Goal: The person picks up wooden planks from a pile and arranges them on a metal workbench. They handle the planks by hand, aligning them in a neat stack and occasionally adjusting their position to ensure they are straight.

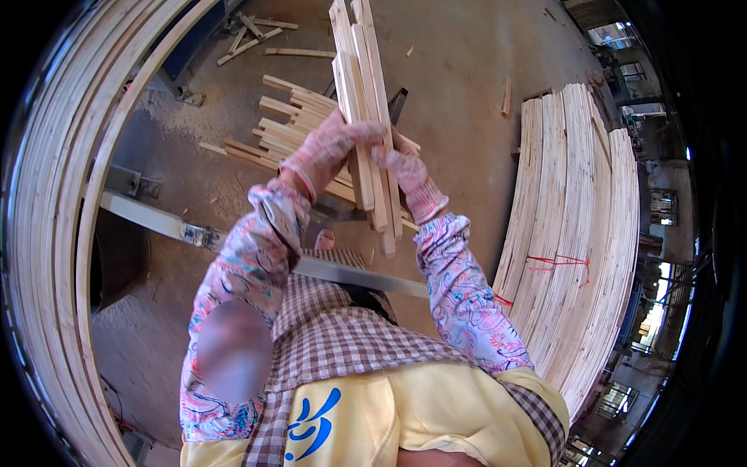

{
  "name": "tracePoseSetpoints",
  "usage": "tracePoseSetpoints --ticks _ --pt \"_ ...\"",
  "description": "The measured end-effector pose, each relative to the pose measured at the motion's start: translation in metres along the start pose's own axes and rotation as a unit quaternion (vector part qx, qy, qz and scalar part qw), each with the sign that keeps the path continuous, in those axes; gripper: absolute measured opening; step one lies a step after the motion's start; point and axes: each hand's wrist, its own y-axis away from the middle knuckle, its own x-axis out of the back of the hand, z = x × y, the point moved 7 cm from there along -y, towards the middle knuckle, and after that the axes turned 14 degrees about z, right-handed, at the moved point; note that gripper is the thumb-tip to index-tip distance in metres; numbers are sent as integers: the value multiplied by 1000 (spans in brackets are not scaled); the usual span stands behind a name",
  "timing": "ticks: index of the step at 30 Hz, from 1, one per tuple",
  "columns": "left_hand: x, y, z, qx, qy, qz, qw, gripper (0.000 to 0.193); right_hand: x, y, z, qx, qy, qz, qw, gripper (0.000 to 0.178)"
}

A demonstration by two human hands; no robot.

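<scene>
A bundle of several pale wooden strips [359,86] stands out in front of me, held between both hands with its ends uneven. My left hand [331,149], in a pinkish work glove, is closed round the bundle from the left, its fingers across the near faces. From the right, my gloved right hand [410,173] grips the same strips, its fingertips close to the left hand's. Below and behind the bundle lies a pile of short wooden strips [292,128], partly hidden by my left hand and the bundle.
Long boards [58,179] curve along the left side. At the right rises a big stack of long strips [556,226] tied with red string. A grey metal bar [350,274] crosses before my waist. Loose offcuts [249,43] lie on the floor [459,70].
</scene>
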Motion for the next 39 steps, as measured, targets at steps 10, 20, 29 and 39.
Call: tracePoseSetpoints --ticks 10,20,29,39 --pt "-65 14 -67 -42 63 64 995 72 52 61 -70 145 496 77 852 92" --pt "-61 -12 -97 -2 -422 -51 905 102 122 -18 -22 168 574 36 800 88" --pt "14 56 -113 39 -569 -128 811 65 63 -93 141 14 581 -172 795 82" --pt "28 46 -108 103 -506 -15 856 66 28 -106 202 -9 636 -196 746 81"
